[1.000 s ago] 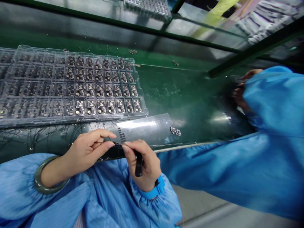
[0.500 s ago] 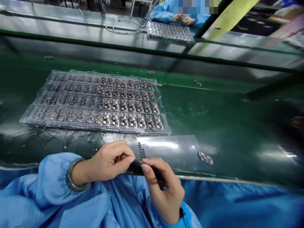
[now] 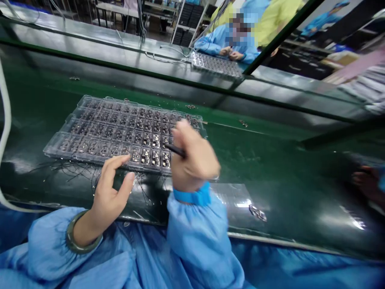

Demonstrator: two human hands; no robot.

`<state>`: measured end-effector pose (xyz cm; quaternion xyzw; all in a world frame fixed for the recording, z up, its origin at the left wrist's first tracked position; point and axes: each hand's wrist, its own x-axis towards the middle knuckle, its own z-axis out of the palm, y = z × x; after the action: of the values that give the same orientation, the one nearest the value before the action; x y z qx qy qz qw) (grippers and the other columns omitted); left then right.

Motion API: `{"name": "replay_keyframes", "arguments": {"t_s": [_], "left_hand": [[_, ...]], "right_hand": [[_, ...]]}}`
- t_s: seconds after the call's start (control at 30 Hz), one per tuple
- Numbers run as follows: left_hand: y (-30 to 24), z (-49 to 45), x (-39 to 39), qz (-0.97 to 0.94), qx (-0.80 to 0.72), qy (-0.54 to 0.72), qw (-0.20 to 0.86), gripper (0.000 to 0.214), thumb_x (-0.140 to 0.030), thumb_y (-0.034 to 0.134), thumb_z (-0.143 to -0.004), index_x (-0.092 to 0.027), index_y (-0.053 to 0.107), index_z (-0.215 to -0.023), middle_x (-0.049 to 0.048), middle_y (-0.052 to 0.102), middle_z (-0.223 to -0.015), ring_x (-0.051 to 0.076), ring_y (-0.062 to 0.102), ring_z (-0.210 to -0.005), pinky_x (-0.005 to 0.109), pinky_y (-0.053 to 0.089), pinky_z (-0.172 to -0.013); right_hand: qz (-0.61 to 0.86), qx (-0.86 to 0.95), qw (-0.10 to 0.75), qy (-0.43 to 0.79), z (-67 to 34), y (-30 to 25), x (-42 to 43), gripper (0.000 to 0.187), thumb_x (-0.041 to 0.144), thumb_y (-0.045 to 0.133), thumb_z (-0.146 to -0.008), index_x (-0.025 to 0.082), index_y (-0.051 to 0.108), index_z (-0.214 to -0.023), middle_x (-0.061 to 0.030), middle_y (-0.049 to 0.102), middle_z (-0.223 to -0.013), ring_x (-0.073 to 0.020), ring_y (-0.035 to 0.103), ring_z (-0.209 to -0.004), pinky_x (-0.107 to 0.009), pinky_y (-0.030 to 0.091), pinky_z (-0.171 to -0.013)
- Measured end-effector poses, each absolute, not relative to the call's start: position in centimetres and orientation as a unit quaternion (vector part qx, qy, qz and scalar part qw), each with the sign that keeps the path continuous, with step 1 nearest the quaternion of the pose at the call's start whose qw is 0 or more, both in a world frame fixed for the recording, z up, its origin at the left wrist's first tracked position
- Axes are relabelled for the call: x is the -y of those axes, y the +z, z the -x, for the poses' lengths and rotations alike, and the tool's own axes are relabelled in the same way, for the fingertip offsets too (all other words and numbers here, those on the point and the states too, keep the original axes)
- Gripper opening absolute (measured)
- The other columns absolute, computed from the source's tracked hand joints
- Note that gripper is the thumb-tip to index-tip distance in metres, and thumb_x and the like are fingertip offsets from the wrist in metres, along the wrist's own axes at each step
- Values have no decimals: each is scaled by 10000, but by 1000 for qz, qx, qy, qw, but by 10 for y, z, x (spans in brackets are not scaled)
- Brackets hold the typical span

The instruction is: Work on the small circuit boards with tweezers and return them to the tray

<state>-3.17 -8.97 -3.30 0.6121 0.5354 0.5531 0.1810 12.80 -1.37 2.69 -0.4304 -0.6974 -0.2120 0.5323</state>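
A clear plastic tray (image 3: 52,149) lies on the green bench, its rows of pockets filled with small circuit boards (image 3: 146,155). My left hand (image 3: 110,190) is at the tray's near edge, thumb and fingers apart, with nothing in it. Its fingertips come close to the front row; whether they touch a board I cannot tell. Over the right part of the tray, my right hand (image 3: 197,158), blurred by motion, is closed round a slim black tool (image 3: 176,150) that points left. That hand hides several pockets behind it.
Thin black wires (image 3: 78,169) lie along the tray's front. A clear sheet (image 3: 233,192) rests to the right, with a loose board piece (image 3: 257,213) beside it. Further small pieces (image 3: 190,106) lie behind the tray. Across the partition a co-worker (image 3: 210,42) sits at another tray (image 3: 216,66).
My hands have parted from their pinch on a small piece near the bench edge. The left has moved left and opened; the right has risen over the tray. The view has shifted.
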Motion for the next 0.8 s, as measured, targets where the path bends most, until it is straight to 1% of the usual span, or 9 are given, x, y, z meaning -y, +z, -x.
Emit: {"name": "replay_keyframes", "arguments": {"t_s": [0.13, 0.17, 0.23, 0.33, 0.43, 0.5, 0.6, 0.67, 0.8], "left_hand": [[-27, 45, 91, -639, -531, 541, 132, 222, -109, 552, -887, -190, 616, -1083, 69, 638, -1112, 195, 589, -1095, 360, 476, -985], [-25, 48, 92, -641, -531, 538, 132, 203, -98, 542, -890, -189, 623, -1052, 61, 647, -1082, 183, 601, -1062, 334, 490, -947], [-25, 54, 93, -641, -532, 534, 145, 186, -84, 525, -896, -189, 630, -1007, 47, 655, -1028, 162, 619, -998, 293, 506, -877], [-27, 59, 94, -639, -531, 530, 168, 172, -75, 519, -898, -187, 632, -963, 36, 655, -987, 146, 625, -954, 271, 505, -849], [-30, 61, 94, -632, -537, 530, 179, 162, -81, 520, -900, -184, 633, -952, 35, 653, -972, 143, 621, -941, 264, 507, -834], [-29, 62, 95, -618, -545, 530, 200, 158, -98, 516, -906, -189, 637, -951, 34, 650, -973, 144, 625, -927, 260, 512, -803], [-23, 67, 95, -605, -551, 529, 225, 154, -125, 513, -916, -202, 636, -968, 32, 641, -997, 144, 632, -931, 258, 518, -793], [-16, 74, 92, -615, -557, 524, 193, 151, -135, 515, -917, -203, 632, -986, 38, 643, -1017, 148, 628, -960, 266, 516, -824], [-3, 106, 75, -650, -602, 459, 68, 156, -193, 525, -915, -177, 637, -1023, 86, 633, -1115, 196, 600, -1076, 355, 481, -974]], "right_hand": [[432, 859, 235, -142, -98, 4, -24, 339, 123, 409, -962, 167, 653, -1193, -71, 657, -1275, -182, 675, -890, -313, 525, -737], [439, 870, 186, -122, -93, -1, -27, 334, 124, 413, -959, 162, 659, -1181, -71, 660, -1271, -189, 668, -881, -315, 517, -722], [447, 878, 140, -98, -88, -8, -30, 303, 141, 449, -950, 163, 670, -1156, -64, 685, -1233, -197, 658, -892, -310, 507, -725], [458, 874, 135, -92, -88, -12, -29, 247, 219, 491, -949, 199, 706, -1069, -40, 711, -1183, -202, 652, -896, -307, 502, -743], [471, 868, 129, -88, -91, -11, -27, 271, 315, 477, -962, 229, 734, -971, -16, 719, -1166, -207, 654, -872, -317, 508, -728], [476, 865, 139, -78, -93, -7, -25, 275, 343, 482, -958, 234, 731, -999, -17, 706, -1194, -206, 659, -887, -318, 517, -741], [492, 847, 197, -53, -103, 5, -17, 267, 312, 512, -934, 221, 703, -1097, -36, 680, -1242, -206, 659, -1001, -314, 522, -843], [525, 818, 231, -43, -116, 17, -7, 284, 279, 503, -922, 201, 692, -1119, -54, 694, -1211, -212, 652, -1066, -317, 514, -894], [645, 739, 190, -37, -155, 35, 22, 318, 275, 513, -867, 201, 687, -1123, -70, 738, -1078, -273, 699, -952, -350, 537, -719]]}}
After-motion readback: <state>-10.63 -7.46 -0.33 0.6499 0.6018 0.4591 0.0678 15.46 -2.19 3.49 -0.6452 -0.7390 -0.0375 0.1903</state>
